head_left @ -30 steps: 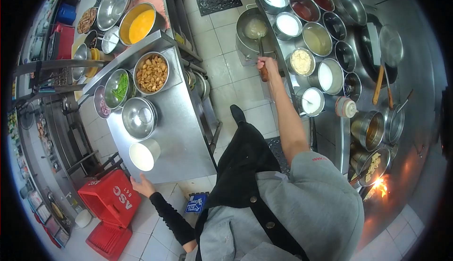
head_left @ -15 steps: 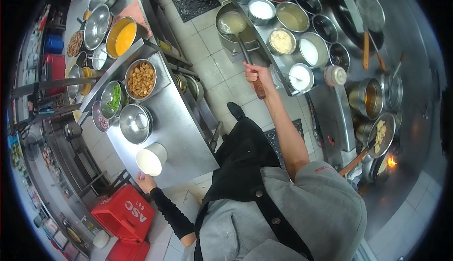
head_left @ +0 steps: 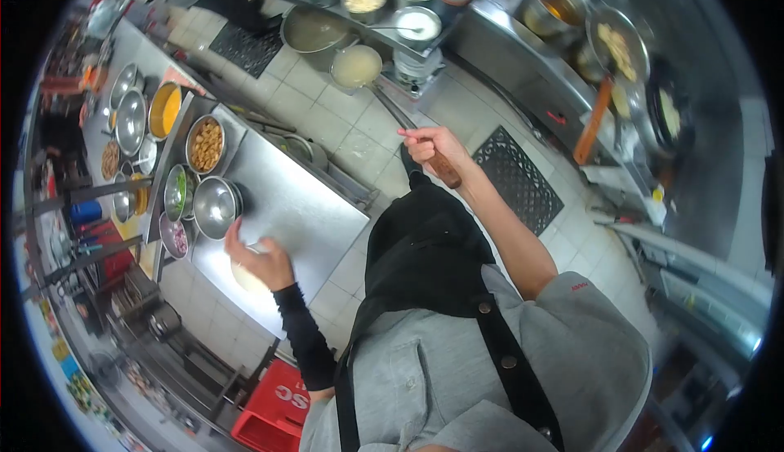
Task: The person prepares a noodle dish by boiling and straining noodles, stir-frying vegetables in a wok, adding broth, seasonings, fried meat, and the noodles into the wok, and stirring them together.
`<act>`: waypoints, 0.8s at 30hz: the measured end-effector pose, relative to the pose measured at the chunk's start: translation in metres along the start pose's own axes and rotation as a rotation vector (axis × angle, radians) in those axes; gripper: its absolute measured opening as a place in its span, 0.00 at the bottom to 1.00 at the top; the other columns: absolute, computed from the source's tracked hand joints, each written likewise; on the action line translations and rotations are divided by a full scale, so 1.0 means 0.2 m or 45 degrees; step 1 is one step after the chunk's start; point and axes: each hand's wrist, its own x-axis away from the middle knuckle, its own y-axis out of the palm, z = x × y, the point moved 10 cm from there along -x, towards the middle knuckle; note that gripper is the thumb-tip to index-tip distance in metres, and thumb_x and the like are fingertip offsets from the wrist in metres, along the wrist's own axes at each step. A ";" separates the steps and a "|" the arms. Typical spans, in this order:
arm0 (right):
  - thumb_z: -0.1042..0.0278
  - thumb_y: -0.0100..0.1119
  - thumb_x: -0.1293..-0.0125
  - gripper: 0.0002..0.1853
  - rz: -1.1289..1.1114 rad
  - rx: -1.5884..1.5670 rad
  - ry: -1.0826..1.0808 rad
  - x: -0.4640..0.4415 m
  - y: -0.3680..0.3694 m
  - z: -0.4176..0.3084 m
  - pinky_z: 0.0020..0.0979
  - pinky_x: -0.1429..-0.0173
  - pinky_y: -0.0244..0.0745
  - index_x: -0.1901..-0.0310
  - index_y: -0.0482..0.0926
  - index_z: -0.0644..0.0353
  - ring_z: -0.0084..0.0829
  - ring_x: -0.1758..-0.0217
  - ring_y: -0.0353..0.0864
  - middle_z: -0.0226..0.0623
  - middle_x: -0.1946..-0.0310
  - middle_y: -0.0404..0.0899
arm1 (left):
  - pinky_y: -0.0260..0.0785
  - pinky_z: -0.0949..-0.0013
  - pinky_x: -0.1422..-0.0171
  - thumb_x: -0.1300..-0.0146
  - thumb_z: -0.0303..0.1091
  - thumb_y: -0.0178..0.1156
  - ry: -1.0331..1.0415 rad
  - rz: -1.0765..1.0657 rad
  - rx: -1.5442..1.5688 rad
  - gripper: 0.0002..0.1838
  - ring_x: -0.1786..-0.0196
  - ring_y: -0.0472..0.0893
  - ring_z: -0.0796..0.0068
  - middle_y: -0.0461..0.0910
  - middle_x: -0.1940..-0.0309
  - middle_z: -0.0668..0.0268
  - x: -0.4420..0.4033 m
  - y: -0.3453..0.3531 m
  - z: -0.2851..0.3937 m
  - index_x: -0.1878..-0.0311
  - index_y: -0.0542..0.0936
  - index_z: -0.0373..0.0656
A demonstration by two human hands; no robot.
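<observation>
My right hand (head_left: 438, 151) is closed around the wooden handle of a ladle (head_left: 357, 66), whose bowl holds pale, cloudy liquid. The ladle hangs over the floor beside a large pot (head_left: 314, 29). My left hand (head_left: 260, 258) has its fingers spread above the steel table (head_left: 314, 211), over a white container (head_left: 247, 279) that it partly hides. Just beyond that hand stand stacked steel bowls (head_left: 217, 207). Behind them are a bowl of brown chunks (head_left: 206, 146), one of green pieces (head_left: 176, 193) and one of pinkish pieces (head_left: 173, 236).
Pots of white liquid (head_left: 417, 25) line the counter at the top. A pan (head_left: 618, 44) with food sits on the stove at the right. A red crate (head_left: 273, 407) stands at the bottom, a black mat (head_left: 518, 178) lies on the floor, and another person (head_left: 233, 3) is at top left.
The view has turned toward the right. The ladle has come out of the large pot with liquid in it. My left hand has moved from beside the white container to above it.
</observation>
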 end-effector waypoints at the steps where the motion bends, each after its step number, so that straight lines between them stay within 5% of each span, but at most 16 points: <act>1: 0.77 0.53 0.26 0.15 0.030 -0.030 -0.017 0.13 -0.06 0.04 0.19 0.78 0.54 0.42 0.68 0.73 0.13 0.80 0.60 0.30 0.72 0.69 | 0.63 0.52 0.30 0.51 0.17 0.52 0.007 -0.098 0.127 0.33 0.34 0.71 0.51 0.74 0.39 0.52 0.03 0.07 0.13 0.36 0.74 0.39; 8: 0.76 0.51 0.25 0.17 0.224 -0.164 -0.272 1.06 -0.50 0.23 0.17 0.82 0.54 0.40 0.69 0.74 0.10 0.81 0.59 0.29 0.71 0.70 | 0.73 0.62 0.43 0.53 0.13 0.48 0.299 -0.846 0.761 0.22 0.45 0.78 0.57 0.78 0.50 0.58 0.60 0.60 0.96 0.54 0.77 0.40; 17: 0.77 0.52 0.26 0.17 0.492 -0.456 -0.641 2.24 -1.07 0.27 0.18 0.81 0.53 0.39 0.70 0.73 0.12 0.82 0.59 0.30 0.72 0.70 | 0.71 0.67 0.61 0.51 0.10 0.47 0.820 -1.736 1.052 0.17 0.62 0.78 0.61 0.78 0.60 0.58 1.47 0.80 2.04 0.62 0.77 0.38; 20: 0.77 0.53 0.26 0.16 0.599 -0.470 -0.766 2.62 -1.28 0.18 0.20 0.80 0.53 0.41 0.72 0.74 0.13 0.81 0.59 0.31 0.71 0.71 | 0.76 0.65 0.45 0.51 0.09 0.44 0.924 -1.941 1.006 0.18 0.56 0.82 0.58 0.80 0.60 0.57 1.75 0.80 2.43 0.61 0.77 0.37; 24: 0.77 0.52 0.26 0.16 0.750 -0.509 -0.909 3.07 -1.43 -0.02 0.19 0.81 0.52 0.41 0.71 0.75 0.13 0.81 0.59 0.32 0.71 0.70 | 0.75 0.66 0.46 0.49 0.08 0.43 0.933 -2.066 1.098 0.17 0.56 0.82 0.62 0.80 0.60 0.58 1.99 0.79 2.87 0.62 0.77 0.36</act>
